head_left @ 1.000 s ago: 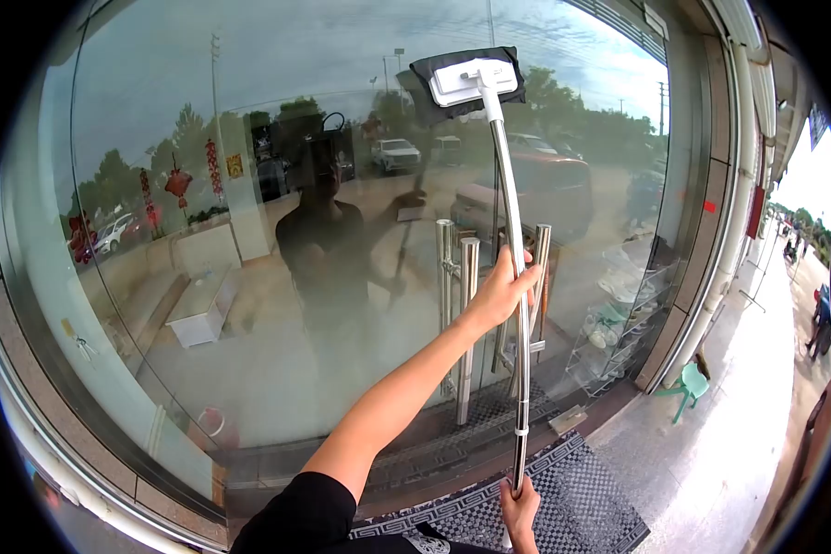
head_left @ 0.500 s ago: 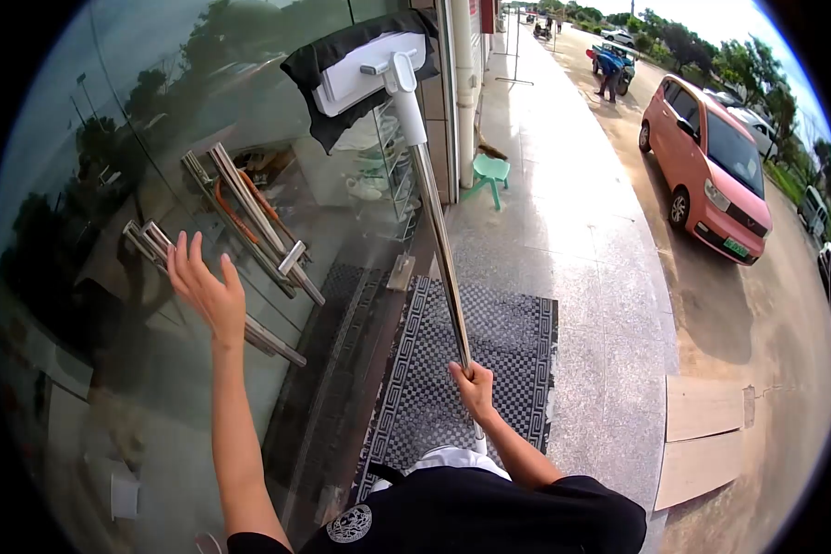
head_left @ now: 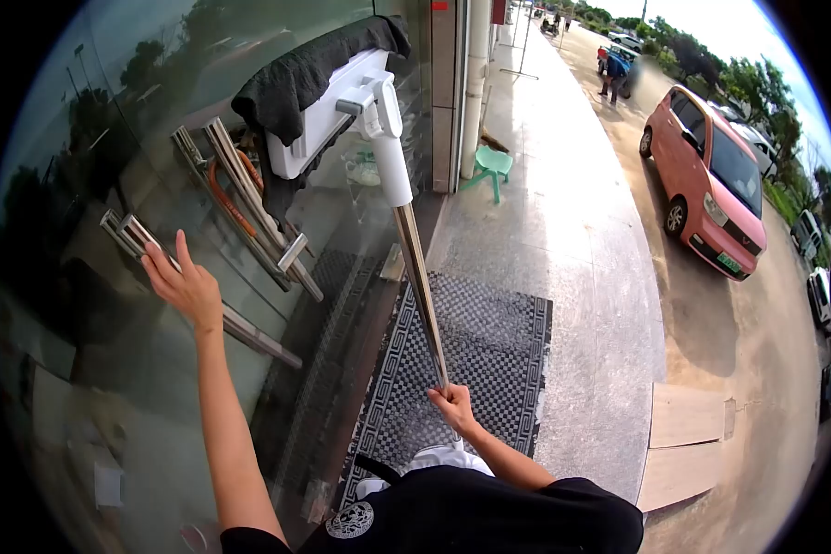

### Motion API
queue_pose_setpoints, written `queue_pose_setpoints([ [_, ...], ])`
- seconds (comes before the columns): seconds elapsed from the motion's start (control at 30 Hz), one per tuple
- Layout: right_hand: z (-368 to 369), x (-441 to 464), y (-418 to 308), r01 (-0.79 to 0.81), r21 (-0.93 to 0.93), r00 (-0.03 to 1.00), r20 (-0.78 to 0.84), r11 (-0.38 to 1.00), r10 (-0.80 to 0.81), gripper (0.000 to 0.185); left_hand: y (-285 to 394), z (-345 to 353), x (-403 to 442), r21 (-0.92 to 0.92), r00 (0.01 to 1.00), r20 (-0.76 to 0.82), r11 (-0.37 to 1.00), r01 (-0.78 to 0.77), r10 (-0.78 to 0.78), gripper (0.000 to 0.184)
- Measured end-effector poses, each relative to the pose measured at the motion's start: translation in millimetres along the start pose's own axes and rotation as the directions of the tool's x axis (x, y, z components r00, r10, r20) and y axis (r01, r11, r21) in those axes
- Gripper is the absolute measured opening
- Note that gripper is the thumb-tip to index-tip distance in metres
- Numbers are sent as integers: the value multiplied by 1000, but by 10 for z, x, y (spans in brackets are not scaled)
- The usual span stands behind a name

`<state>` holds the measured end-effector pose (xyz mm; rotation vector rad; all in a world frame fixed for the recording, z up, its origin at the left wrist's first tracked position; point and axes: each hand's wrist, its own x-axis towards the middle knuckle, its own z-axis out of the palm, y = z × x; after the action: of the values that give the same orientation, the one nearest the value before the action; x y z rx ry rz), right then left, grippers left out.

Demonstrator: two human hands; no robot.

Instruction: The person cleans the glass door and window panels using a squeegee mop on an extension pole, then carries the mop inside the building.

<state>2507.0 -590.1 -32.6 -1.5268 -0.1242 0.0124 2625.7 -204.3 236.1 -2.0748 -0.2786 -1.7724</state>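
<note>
My right hand [head_left: 453, 406] is closed around the metal pole of a flat mop [head_left: 422, 286], low on the shaft. Up at its far end, the white mop head [head_left: 316, 125] is tilted beside the glass door, with a dark cloth [head_left: 295, 78] draped over it. My left hand [head_left: 187, 288] holds nothing; its fingers are stretched out over a steel door handle [head_left: 258, 340]. Whether they touch the bar I cannot tell. A second steel handle [head_left: 240, 180] has an orange-and-black U-shaped lock [head_left: 226, 205] hanging on it, partly behind the mop head.
A patterned mat [head_left: 471, 337] lies on the paving before the doorway. Beyond it are a green stool [head_left: 492, 162] by the wall and a pink car [head_left: 708, 175] on the road. Wooden boards [head_left: 685, 443] rest at the pavement edge. A person in blue [head_left: 615, 74] bends far off.
The mop head has swung left and appears larger, showing more of its side. My left hand has moved left and down onto the handle's outline. My right hand has shifted slightly left and down, still gripping.
</note>
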Motion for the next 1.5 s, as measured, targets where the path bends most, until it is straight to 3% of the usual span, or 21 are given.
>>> queue_pose_setpoints([
  [0.1,205,147,-98,-117,-12,990,75,993,117,45,-64,84,-6,-55,997,-75,998,-30,26,47],
  [0.13,294,203,42,-44,-6,997,58,999,44,46,-105,117,-24,-89,996,-79,995,-43,36,45],
  [0.17,349,267,82,-79,-69,990,109,994,86,48,-163,168,-59,-83,997,-55,995,-50,45,47],
  [0.27,602,364,53,-152,-28,961,232,988,154,48,-285,330,-89,-159,995,-101,987,-24,8,37],
  [0.37,831,432,110,-167,-39,909,382,985,169,47,-438,481,-77,-263,998,-47,964,38,-52,34],
  [0.43,974,450,192,-151,-8,866,482,988,136,46,-612,576,-167,-254,993,97,963,95,-72,34],
  [0.47,1047,440,200,-187,-9,842,514,982,165,45,-694,606,-211,-229,986,157,968,101,-65,34],
  [0.53,1214,445,258,-226,-8,791,583,974,188,44,-882,763,-52,-125,988,-143,990,-70,52,35],
  [0.63,1512,519,259,-254,-76,714,658,964,239,44,-1200,1063,-100,-135,991,-134,991,-9,-10,39],
  [0.67,1634,572,240,-231,-58,684,700,971,205,44,-1361,1125,-42,-36,997,-82,999,-15,12,42],
  [0.7,1768,647,255,-207,-36,648,744,978,164,44,-1349,1099,-150,-135,992,82,985,111,-101,41],
  [0.8,2189,824,491,-372,83,536,832,925,141,27,-1685,1140,-83,-242,992,72,963,121,-107,41],
  [0.83,2332,950,437,-338,25,468,871,941,145,23,-1822,1201,-80,-279,991,69,952,128,-113,41],
  [0.93,2876,1268,459,-480,43,389,905,876,169,16,-2265,1508,-133,-101,998,48,994,33,-28,39],
  [1.0,3282,1563,372,-475,21,335,929,880,159,16,-2656,1889,-441,7,986,154,998,70,-70,31],
  [1.03,3480,1688,314,-474,6,308,938,881,160,16,-2758,1895,-389,-7,996,48,997,73,-73,27],
  [1.07,3699,1794,246,-459,-31,329,922,888,202,17,-2859,1896,-331,-22,996,-58,997,74,-75,25],
  [1.2,4636,2441,337,-584,53,322,931,810,170,16,-3425,2197,-542,87,999,-14,996,33,-32,30],
  [1.4,6255,3595,27,-421,269,594,803,866,39,26,-4023,2706,-699,141,996,-58,987,79,-71,26],
  [1.5,6511,4037,4,-373,316,680,733,872,24,27,-4006,2728,-951,168,996,-55,983,76,-67,31],
])
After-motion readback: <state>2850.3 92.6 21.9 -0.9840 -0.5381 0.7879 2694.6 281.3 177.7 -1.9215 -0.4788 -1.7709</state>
